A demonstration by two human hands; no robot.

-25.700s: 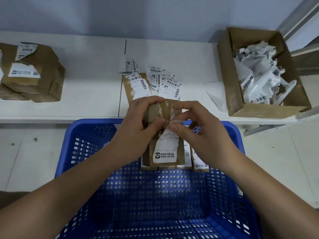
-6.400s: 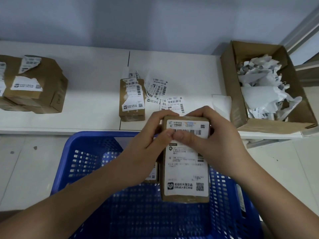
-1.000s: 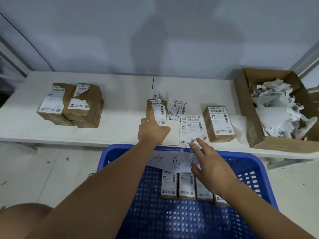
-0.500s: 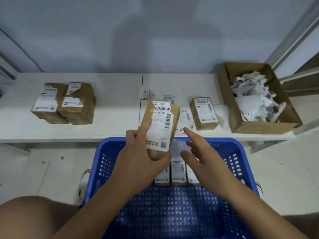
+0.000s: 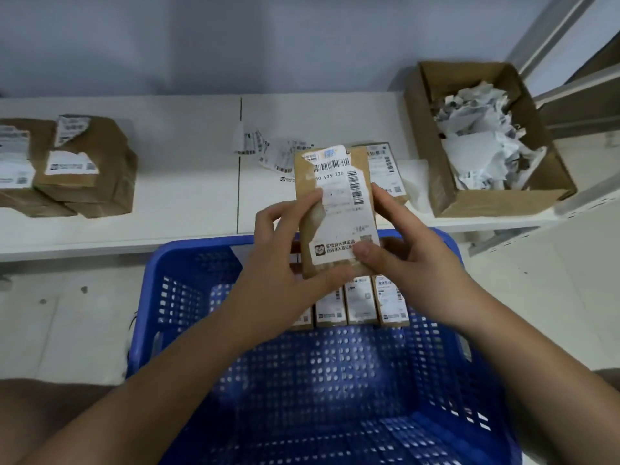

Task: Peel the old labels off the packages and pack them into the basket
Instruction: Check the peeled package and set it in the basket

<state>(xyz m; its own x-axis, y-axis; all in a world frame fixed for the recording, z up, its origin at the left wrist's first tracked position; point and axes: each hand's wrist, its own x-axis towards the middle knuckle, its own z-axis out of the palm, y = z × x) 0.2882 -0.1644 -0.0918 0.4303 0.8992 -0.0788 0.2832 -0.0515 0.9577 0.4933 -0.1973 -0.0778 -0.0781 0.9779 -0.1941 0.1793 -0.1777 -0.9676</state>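
Between both hands, above the far rim of the blue basket [image 5: 188, 263], a brown package [image 5: 307, 177] stands upright with a partly torn white label [image 5: 345, 213] on its face. Left hand [image 5: 285, 260] grips its left edge and lower end, fingers curled round the side, thumb across the bottom corner. Right hand [image 5: 399, 250] holds the right edge, fingers behind the package, thumb pressed on the label's lower right corner. Just below the hands, a row of small labelled packages [image 5: 359, 303] stands against the basket's far wall. Beyond the hands, loose peeled labels [image 5: 268, 152] lie on the white table [image 5: 184, 182], and another labelled package [image 5: 385, 162] lies there, partly hidden behind the held one. Far to the left of the left hand sits a stack of brown parcels [image 5: 87, 169] with torn labels. To the right of the right hand, an open cardboard box [image 5: 486, 203] holds crumpled label scraps [image 5: 476, 135].
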